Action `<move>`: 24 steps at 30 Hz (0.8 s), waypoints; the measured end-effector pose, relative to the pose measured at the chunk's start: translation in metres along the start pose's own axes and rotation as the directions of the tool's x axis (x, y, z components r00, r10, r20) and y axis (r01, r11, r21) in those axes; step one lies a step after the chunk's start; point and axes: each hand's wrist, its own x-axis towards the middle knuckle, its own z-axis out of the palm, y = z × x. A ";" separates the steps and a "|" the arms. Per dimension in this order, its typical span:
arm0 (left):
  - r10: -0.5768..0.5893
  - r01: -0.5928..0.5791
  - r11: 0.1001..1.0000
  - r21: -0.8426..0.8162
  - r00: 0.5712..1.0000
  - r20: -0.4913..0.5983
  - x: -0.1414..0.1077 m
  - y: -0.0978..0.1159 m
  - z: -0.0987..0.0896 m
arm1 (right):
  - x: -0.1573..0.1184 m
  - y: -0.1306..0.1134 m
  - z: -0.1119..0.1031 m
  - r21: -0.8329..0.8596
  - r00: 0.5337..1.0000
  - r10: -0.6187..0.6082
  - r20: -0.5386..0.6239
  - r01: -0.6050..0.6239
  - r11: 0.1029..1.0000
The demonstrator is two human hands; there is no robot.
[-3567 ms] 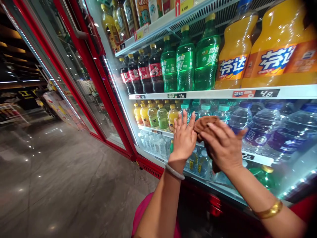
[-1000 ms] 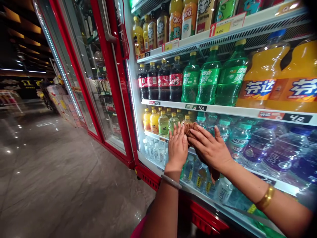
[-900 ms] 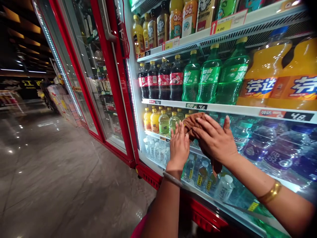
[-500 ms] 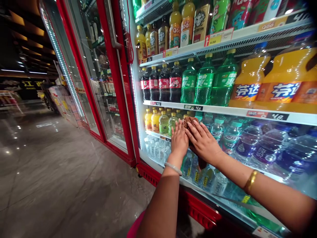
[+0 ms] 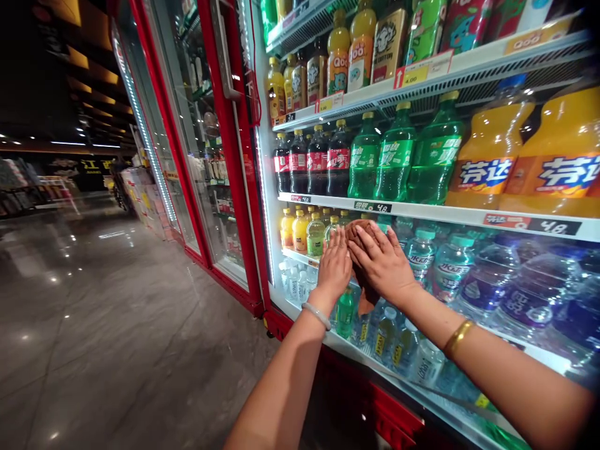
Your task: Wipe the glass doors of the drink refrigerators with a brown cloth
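Note:
A crumpled brown cloth (image 5: 368,297) is under my right hand (image 5: 380,261), which presses it against the glass front of a drinks fridge. One corner of the cloth hangs down below the palm. My left hand (image 5: 334,265) lies flat beside it, fingers stretched upward, with its fingertips at the left edge of the cloth. Green cola-style bottles (image 5: 394,162) and dark cola bottles (image 5: 338,159) stand on the shelf above the hands. Around the hands are small yellow bottles (image 5: 300,231) and water bottles (image 5: 452,265) behind the glass.
Large orange soda bottles (image 5: 490,150) fill the right of the middle shelf. A red door frame (image 5: 244,206) with a long handle (image 5: 222,53) stands at the left. Grey shiny floor (image 5: 117,337) stretches along the fridges, with stacked boxes (image 5: 145,200) farther off.
The view has shifted slightly, so the fridge appears farther right. Both hands stay together at the glass, and the cloth's hanging corner has swung left and shows more.

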 end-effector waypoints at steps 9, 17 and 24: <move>0.044 -0.044 0.999 0.007 0.996 -0.073 -0.001 -0.030 0.020 | 0.015 0.013 -0.014 -0.038 0.991 -0.093 0.097 0.097 0.995; 0.002 -0.011 0.998 -0.055 0.987 -0.163 0.015 -0.056 -0.001 | 0.039 -0.027 0.034 -0.063 0.997 -0.081 0.020 0.082 0.995; -0.013 0.007 0.997 -0.071 0.997 -0.080 0.017 -0.063 -0.013 | 0.029 -0.015 0.019 -0.024 0.981 -0.157 0.115 0.161 0.987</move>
